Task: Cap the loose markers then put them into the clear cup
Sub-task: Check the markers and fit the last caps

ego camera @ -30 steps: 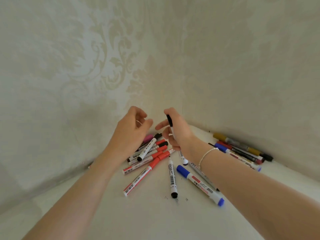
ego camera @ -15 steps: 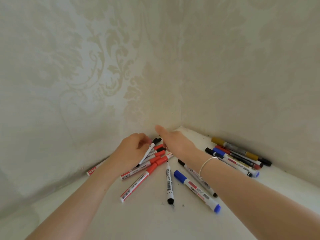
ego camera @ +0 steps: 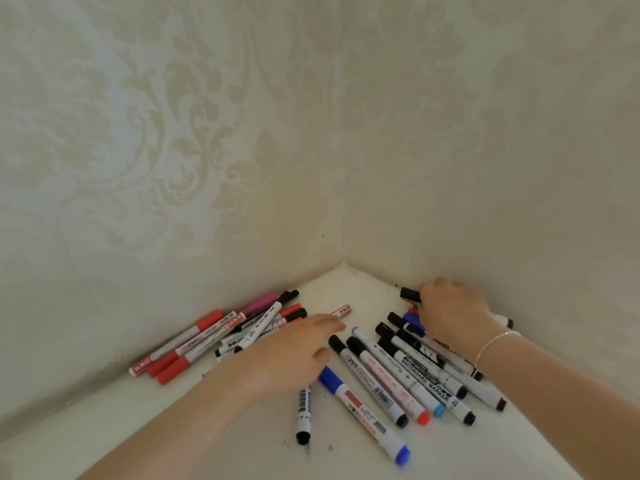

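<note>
Slim white plastic markers [ego camera: 375,379], red, black, blue caps, scattered on white counter [ego camera: 242,441]. Left hand [ego camera: 291,355] flat, fingers straight, on pile. Right hand [ego camera: 453,313] fingers curled round black-capped marker [ego camera: 409,294].

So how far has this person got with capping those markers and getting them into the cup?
Hardly started, by the look of it. Done: nothing visible; no clear cup is in view. In hand: the right hand grips a black-capped marker by the wall, while the left hand lies flat, fingers straight, over the red markers. Left: both piles, including the blue marker, lie on the white surface.
</note>
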`<state>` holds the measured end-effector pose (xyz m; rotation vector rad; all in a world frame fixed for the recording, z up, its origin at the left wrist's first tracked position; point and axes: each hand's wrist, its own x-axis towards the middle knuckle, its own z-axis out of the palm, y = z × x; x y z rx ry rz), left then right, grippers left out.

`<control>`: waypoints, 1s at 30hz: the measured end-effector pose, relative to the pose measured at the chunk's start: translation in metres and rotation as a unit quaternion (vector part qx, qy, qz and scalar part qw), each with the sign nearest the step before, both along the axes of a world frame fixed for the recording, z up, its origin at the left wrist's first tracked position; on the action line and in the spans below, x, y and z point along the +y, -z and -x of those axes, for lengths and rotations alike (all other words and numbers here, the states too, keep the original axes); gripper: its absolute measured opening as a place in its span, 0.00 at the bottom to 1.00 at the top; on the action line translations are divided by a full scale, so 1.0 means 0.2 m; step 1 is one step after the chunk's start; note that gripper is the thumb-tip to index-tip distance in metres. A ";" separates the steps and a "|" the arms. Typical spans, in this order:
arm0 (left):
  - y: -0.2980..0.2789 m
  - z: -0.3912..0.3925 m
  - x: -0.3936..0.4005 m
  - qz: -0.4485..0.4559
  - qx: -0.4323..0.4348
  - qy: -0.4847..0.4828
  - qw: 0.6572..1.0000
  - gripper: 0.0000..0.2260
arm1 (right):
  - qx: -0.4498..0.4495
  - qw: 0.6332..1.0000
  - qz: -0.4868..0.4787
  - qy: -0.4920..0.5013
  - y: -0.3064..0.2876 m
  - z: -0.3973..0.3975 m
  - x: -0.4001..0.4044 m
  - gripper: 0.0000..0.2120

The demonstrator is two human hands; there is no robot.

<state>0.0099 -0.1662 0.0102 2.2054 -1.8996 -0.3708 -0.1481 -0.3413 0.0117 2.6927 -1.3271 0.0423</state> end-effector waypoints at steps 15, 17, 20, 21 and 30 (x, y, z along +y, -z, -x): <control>0.22 0.28 -0.23 -0.019 -0.034 0.146 0.988 0.29 | -0.161 0.937 -0.310 -0.016 -0.08 -0.03 -0.19 0.08; 0.22 0.26 -0.21 0.001 -0.036 0.143 0.989 0.28 | -0.148 0.946 -0.289 -0.004 -0.11 -0.01 -0.22 0.10; 0.21 0.25 -0.18 0.056 -0.040 0.130 0.989 0.24 | -0.064 0.972 -0.225 -0.001 -0.10 -0.02 -0.23 0.09; 0.21 0.25 -0.17 0.074 -0.037 0.123 0.989 0.24 | -0.035 0.978 -0.204 -0.001 -0.08 -0.03 -0.23 0.09; 0.23 0.31 -0.28 0.040 -0.023 0.111 0.993 0.31 | -0.055 0.949 -0.309 -0.037 -0.08 -0.08 -0.22 0.15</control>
